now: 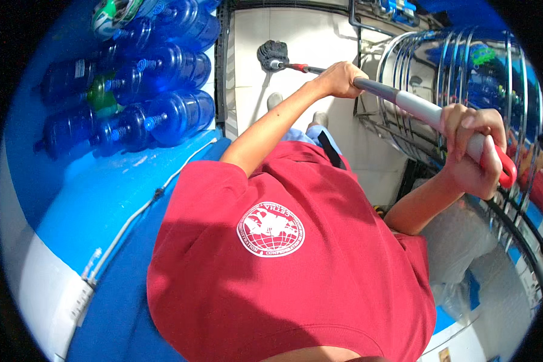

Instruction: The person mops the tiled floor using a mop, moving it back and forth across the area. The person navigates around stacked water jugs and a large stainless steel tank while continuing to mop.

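Observation:
Both my hands grip a long-handled mop with a grey pole (417, 107) and a red end cap. My left hand (342, 79) is wrapped round the thinner metal part, partway down the pole. Near the top end my right hand (473, 145) closes round the thick light-grey grip, just short of the red cap (508, 171). The pole slants away to the left, through a red joint, to a dark grey mop head (273, 55). That head rests on the pale tiled floor (256, 99), ahead of my feet.
Several big blue water bottles (181, 117) lie stacked at the left. On the right stands a large shiny ribbed steel tank (428, 78) on a dark metal frame (380, 130). A grey cable (140, 211) runs along the blue wall at left. A clear plastic bag (455, 241) is behind my right arm.

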`<control>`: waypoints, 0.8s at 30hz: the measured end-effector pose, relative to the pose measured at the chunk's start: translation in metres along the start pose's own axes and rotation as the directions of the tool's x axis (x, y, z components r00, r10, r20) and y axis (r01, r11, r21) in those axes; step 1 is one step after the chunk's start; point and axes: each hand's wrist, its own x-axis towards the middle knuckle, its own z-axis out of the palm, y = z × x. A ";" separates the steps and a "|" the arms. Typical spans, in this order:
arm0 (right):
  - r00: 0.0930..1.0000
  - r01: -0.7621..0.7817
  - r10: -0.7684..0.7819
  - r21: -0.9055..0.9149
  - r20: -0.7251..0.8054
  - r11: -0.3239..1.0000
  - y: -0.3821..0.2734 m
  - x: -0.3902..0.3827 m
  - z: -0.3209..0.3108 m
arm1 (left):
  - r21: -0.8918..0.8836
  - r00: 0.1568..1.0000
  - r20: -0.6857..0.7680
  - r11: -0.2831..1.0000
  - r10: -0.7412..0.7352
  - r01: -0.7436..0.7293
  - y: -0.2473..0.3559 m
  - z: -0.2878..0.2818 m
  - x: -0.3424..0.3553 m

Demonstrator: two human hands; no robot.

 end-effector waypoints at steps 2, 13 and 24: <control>0.998 0.046 -0.046 -0.004 0.044 0.999 0.002 -0.002 0.000 | 0.029 0.995 -0.034 0.995 0.096 -0.095 -0.001 -0.008 0.002; 0.982 0.155 -0.147 -0.060 0.119 0.986 0.015 0.044 -0.002 | 0.045 0.990 0.119 0.996 0.070 -0.076 -0.060 -0.031 0.019; 0.957 0.272 -0.276 -0.056 -0.093 0.961 0.018 -0.100 0.029 | 0.236 0.965 0.246 0.971 -0.095 0.036 -0.075 0.030 -0.063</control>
